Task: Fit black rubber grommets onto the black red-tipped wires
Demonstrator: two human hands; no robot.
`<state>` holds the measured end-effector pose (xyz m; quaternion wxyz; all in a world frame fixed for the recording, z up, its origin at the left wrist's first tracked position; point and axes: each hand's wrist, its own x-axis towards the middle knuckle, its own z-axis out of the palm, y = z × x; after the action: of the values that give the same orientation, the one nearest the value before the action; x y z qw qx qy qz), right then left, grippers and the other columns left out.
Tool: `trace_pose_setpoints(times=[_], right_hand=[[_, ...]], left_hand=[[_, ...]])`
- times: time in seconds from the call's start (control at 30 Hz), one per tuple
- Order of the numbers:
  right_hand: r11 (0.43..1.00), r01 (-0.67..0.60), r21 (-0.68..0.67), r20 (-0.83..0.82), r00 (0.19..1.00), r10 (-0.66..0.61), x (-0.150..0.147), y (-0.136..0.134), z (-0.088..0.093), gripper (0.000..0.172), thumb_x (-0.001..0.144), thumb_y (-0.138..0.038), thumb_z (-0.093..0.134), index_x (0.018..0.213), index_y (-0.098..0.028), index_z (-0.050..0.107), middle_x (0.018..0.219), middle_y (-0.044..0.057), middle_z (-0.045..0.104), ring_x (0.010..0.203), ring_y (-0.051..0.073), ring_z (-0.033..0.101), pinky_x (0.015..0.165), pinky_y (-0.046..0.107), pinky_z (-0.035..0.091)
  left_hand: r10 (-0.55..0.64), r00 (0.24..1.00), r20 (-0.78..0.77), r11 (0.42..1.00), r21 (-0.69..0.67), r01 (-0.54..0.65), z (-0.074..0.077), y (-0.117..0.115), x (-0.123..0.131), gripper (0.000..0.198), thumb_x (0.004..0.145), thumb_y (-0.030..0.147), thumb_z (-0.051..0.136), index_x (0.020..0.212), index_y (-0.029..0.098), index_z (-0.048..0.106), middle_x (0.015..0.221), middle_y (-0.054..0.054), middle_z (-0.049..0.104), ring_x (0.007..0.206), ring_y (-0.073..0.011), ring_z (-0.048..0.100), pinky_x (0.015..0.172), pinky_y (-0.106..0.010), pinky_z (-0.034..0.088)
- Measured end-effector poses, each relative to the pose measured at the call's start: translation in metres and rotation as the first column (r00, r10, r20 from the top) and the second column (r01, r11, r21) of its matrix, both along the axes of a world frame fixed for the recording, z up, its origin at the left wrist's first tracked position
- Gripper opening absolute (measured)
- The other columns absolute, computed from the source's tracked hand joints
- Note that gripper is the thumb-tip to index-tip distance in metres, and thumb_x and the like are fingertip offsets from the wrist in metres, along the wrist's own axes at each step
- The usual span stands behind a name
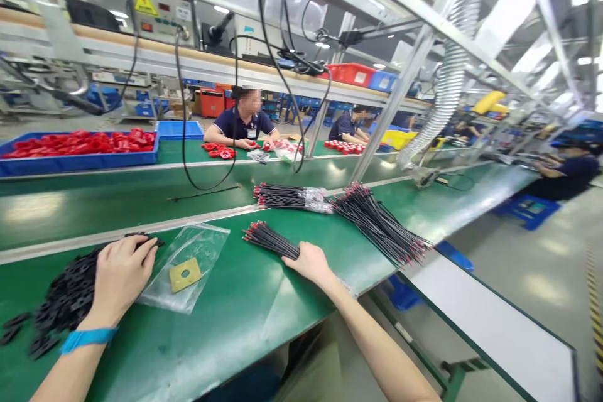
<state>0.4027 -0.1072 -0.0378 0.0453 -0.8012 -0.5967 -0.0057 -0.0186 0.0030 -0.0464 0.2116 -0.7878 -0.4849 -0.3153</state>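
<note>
Head view: right hand (308,262) grasped a cable bundle (269,239); left hand (120,271) lay on black parts (68,292), its grip unclear.

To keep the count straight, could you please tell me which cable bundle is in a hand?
The front bundle, gripped by the right hand; the wrapped bundles behind it and the fanned bundle lie untouched.
</note>
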Motion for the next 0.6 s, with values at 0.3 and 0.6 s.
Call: trace_pose_setpoints(times=[0.3, 0.6], right_hand=[[0.987, -0.129, 0.096, -0.003, 0.992, 0.129, -0.013, -0.082, 0.000, 0.045, 0.075, -0.043, 0.077, 0.105, -0.015, 0.058, 0.099, 0.010, 0.062, 0.090, 0.027, 0.060, 0.076, 0.034, 0.047], [0.987, 0.050, 0.153, -0.471, 0.882, 0.028, -0.026, -0.131, 0.004, 0.022, 0.074, -0.025, 0.071, 0.094, -0.017, 0.064, 0.086, 0.004, 0.064, 0.081, 0.021, 0.059, 0.074, 0.029, 0.042]], left_hand=[[-0.348, 0.926, 0.143, 0.931, -0.064, 0.360, 0.012, -0.025, 0.039, 0.022, 0.091, 0.032, 0.052, 0.100, 0.020, 0.068, 0.100, -0.010, 0.066, 0.092, -0.0269, 0.060, 0.085, -0.041, 0.043], [-0.252, 0.677, 0.691, 0.497, -0.508, 0.703, 0.008, -0.122, 0.125, 0.020, 0.072, 0.051, 0.070, 0.089, 0.042, 0.075, 0.101, -0.007, 0.069, 0.095, -0.0313, 0.064, 0.087, -0.040, 0.055]])
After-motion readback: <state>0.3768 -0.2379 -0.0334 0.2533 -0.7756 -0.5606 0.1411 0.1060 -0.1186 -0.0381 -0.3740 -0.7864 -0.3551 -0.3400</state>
